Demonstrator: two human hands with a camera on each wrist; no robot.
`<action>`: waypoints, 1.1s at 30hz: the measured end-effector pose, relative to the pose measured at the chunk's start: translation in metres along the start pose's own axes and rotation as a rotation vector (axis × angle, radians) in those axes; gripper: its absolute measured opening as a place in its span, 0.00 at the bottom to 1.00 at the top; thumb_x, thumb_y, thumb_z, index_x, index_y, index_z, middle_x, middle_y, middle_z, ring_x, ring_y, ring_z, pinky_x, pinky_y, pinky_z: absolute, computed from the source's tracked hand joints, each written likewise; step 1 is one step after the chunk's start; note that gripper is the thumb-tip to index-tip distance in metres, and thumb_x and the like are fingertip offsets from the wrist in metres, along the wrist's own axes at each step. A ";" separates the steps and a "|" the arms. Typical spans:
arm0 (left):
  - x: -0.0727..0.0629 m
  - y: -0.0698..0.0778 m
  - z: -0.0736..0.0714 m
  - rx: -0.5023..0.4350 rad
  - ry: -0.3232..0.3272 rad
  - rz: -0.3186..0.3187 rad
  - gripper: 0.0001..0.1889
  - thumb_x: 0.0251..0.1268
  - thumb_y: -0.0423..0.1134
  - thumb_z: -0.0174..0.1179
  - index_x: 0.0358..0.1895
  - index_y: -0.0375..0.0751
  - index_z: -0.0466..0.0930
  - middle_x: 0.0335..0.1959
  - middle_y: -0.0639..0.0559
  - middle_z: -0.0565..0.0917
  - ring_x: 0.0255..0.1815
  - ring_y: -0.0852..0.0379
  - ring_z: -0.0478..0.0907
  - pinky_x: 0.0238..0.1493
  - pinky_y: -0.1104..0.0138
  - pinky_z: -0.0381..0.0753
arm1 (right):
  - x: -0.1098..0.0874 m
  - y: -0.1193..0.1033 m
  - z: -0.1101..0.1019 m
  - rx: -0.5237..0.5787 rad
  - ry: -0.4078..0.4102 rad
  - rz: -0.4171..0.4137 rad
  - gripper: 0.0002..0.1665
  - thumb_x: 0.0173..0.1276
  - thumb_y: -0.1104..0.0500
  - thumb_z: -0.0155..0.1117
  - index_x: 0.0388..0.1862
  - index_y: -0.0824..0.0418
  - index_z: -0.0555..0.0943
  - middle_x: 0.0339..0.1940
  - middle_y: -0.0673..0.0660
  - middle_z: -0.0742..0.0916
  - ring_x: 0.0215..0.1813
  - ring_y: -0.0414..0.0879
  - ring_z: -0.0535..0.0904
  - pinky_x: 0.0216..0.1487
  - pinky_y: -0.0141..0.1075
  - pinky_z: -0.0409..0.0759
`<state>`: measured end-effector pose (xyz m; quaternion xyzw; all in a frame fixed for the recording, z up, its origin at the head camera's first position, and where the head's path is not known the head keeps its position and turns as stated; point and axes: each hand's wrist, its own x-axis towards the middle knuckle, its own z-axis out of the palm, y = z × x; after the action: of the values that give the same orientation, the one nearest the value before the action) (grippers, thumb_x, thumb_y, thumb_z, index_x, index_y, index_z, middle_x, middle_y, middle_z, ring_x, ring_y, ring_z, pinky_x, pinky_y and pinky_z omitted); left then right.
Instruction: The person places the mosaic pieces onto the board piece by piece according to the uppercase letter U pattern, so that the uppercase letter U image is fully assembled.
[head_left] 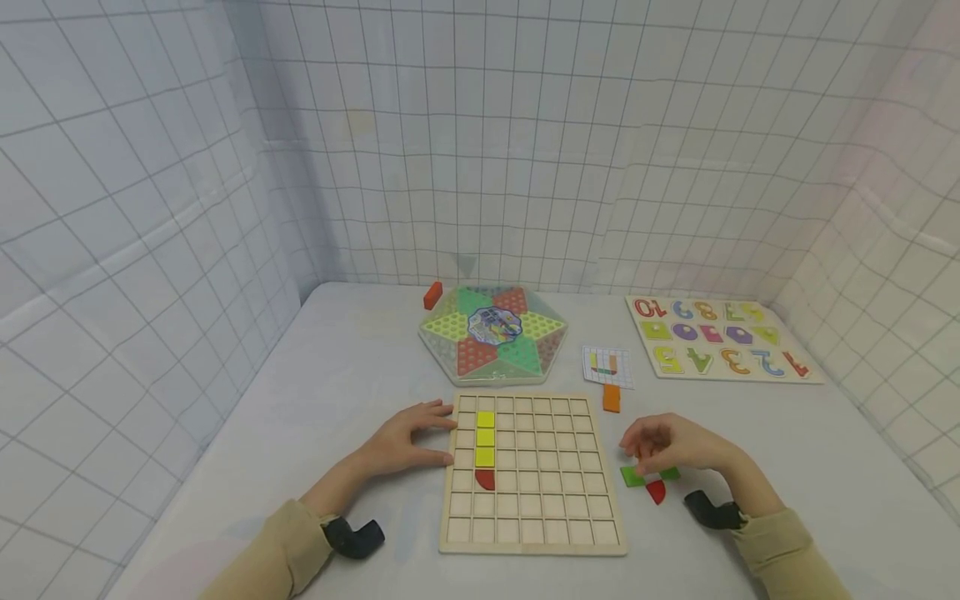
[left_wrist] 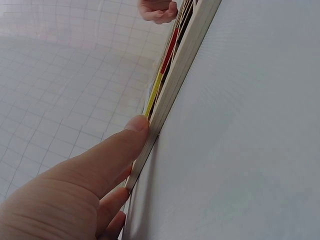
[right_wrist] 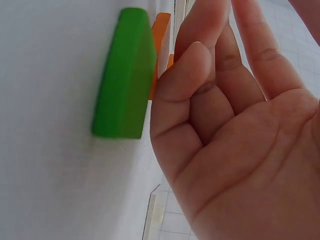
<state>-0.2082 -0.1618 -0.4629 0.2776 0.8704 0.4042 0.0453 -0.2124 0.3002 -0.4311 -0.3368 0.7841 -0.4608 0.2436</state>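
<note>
If the left hand (head_left: 407, 437), fingers apart, pushes hard, the board (head_left: 532, 549) may slide; I can't tell whether the right hand (head_left: 681, 442) grips anything.

White tabletop (head_left: 634, 533) lay free, narrowly, between the square pale-wood grid board (head_left: 531, 483) and the right hand (head_left: 684, 443); a flat orange rectangular block (head_left: 611, 398) crowded the far end, the left hand (head_left: 397, 442) part of the board's left edge.
</note>
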 end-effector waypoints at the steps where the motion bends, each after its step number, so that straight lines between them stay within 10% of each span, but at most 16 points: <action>1: 0.000 0.000 0.000 0.001 0.000 -0.002 0.27 0.48 0.56 0.70 0.53 0.50 0.81 0.65 0.53 0.71 0.71 0.47 0.56 0.68 0.47 0.54 | 0.000 0.000 0.000 0.006 -0.005 0.004 0.16 0.59 0.65 0.68 0.45 0.68 0.78 0.32 0.67 0.82 0.28 0.38 0.75 0.28 0.30 0.76; 33: 0.000 0.002 0.000 0.014 -0.008 -0.007 0.28 0.49 0.56 0.69 0.54 0.49 0.81 0.66 0.53 0.70 0.71 0.47 0.55 0.68 0.45 0.53 | 0.001 -0.001 0.005 -0.074 -0.027 0.106 0.17 0.53 0.60 0.73 0.42 0.62 0.80 0.23 0.48 0.77 0.25 0.34 0.70 0.23 0.27 0.71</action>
<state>-0.2074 -0.1613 -0.4615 0.2765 0.8740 0.3967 0.0480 -0.2095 0.2964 -0.4324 -0.3096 0.8141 -0.4132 0.2657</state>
